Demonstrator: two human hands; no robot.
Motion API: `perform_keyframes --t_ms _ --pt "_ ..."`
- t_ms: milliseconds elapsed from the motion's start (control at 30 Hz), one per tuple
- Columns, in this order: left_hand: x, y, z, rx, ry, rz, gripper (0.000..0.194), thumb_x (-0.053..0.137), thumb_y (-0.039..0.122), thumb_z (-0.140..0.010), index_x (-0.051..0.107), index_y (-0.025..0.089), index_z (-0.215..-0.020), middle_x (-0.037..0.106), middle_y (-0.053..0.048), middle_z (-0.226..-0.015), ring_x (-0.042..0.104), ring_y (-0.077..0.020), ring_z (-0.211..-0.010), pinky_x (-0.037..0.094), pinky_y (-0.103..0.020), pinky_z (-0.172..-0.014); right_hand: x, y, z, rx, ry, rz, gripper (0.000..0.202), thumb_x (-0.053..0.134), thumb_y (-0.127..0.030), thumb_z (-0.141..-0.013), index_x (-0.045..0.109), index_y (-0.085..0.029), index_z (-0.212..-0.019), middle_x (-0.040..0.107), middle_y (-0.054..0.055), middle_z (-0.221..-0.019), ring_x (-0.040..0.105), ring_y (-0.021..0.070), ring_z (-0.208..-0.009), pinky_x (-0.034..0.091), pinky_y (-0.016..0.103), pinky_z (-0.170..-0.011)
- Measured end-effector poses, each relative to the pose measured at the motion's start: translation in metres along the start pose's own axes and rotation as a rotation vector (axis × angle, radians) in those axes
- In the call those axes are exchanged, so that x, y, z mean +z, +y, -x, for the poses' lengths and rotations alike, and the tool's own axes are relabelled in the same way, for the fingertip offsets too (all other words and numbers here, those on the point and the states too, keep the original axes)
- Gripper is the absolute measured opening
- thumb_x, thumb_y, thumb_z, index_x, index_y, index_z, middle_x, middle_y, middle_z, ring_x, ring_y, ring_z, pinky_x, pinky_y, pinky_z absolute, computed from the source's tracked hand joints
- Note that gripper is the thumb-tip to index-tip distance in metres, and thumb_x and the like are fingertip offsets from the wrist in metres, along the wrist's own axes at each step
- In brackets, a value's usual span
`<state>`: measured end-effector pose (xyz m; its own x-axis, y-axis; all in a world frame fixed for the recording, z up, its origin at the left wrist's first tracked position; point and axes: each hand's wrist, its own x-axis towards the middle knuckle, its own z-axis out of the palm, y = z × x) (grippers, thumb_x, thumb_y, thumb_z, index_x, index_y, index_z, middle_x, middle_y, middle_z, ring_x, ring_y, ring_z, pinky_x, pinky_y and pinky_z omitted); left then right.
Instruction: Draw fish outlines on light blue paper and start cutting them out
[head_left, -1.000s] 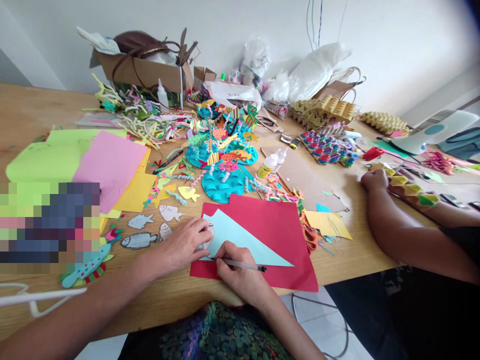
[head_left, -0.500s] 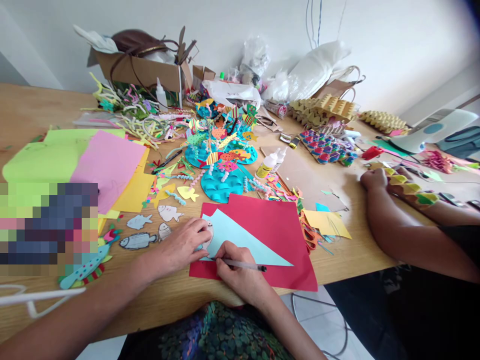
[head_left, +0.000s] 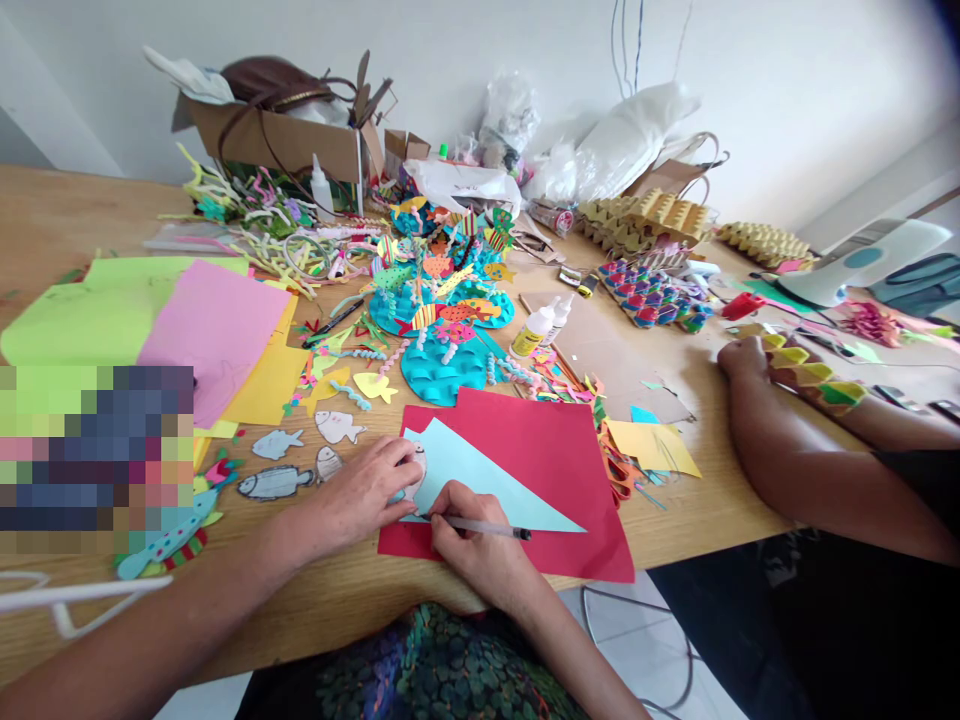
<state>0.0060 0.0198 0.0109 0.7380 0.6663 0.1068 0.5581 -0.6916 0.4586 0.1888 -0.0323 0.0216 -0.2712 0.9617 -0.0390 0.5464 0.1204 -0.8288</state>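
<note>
In the head view my right hand (head_left: 480, 540) is closed around a pen (head_left: 480, 526), its tip low at the left part of a light blue paper triangle (head_left: 480, 478). That triangle lies on a red sheet (head_left: 559, 440). My left hand (head_left: 367, 490) presses a small white paper fish cutout (head_left: 417, 470) against the blue paper with curled fingers, which partly hide it. Left of this hand lie several more fish cutouts, among them a long dark-outlined fish (head_left: 274, 483) and a plain one (head_left: 339, 427).
Green paper (head_left: 82, 310) and pink paper (head_left: 210, 330) lie at the left. Behind the red sheet are blue egg-carton pieces (head_left: 442, 370) with colourful fish, and glue bottles (head_left: 534, 330). At right, another person's arm (head_left: 765, 430) rests near a painted egg carton (head_left: 810, 370).
My right hand and the pen have shifted very slightly to the left. My left hand stays on the fish cutout.
</note>
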Motion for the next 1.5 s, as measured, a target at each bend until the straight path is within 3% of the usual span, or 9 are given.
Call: perform_keyframes --t_ms 500,767,1133,1500 --pt "0.010 -0.008 0.001 0.044 0.047 -0.029 0.013 0.061 0.016 -0.080 0.053 0.020 -0.089 0.050 -0.004 -0.103 0.046 -0.0223 -0.100 0.042 -0.035 -0.085 0.002 -0.001 -0.011 -0.013 0.024 -0.034 0.011 0.043 -0.011 -0.070 0.049 -0.019 -0.065 0.050 -0.005 -0.054 0.042 0.0089 -0.049 0.031 0.018 -0.049" --pt "0.006 -0.004 -0.001 0.005 0.028 0.009 0.009 0.060 0.016 -0.080 0.055 0.019 -0.086 0.052 -0.004 -0.098 0.047 -0.0221 -0.098 0.043 -0.035 -0.084 0.003 0.000 -0.018 -0.038 0.008 -0.019 0.011 0.043 -0.012 -0.070 0.048 -0.020 -0.066 0.050 -0.005 -0.055 0.042 0.0099 -0.050 0.032 0.018 -0.050" --pt "0.012 -0.008 0.001 0.017 0.046 0.030 0.016 0.062 0.015 -0.079 0.053 0.019 -0.091 0.051 -0.006 -0.103 0.046 -0.0230 -0.101 0.042 -0.035 -0.086 0.001 0.001 -0.023 -0.033 0.053 -0.069 0.010 0.043 -0.014 -0.069 0.047 -0.020 -0.063 0.051 -0.005 -0.055 0.042 0.0097 -0.050 0.033 0.019 -0.051" --pt "0.007 -0.003 0.001 -0.028 -0.012 0.024 0.023 0.063 0.010 -0.076 0.052 0.020 -0.093 0.050 -0.005 -0.105 0.045 -0.0227 -0.103 0.042 -0.035 -0.086 -0.001 0.003 -0.025 0.036 0.066 -0.120 0.010 0.044 -0.013 -0.068 0.048 -0.020 -0.063 0.056 -0.003 -0.054 0.046 0.0100 -0.049 0.034 0.019 -0.050"
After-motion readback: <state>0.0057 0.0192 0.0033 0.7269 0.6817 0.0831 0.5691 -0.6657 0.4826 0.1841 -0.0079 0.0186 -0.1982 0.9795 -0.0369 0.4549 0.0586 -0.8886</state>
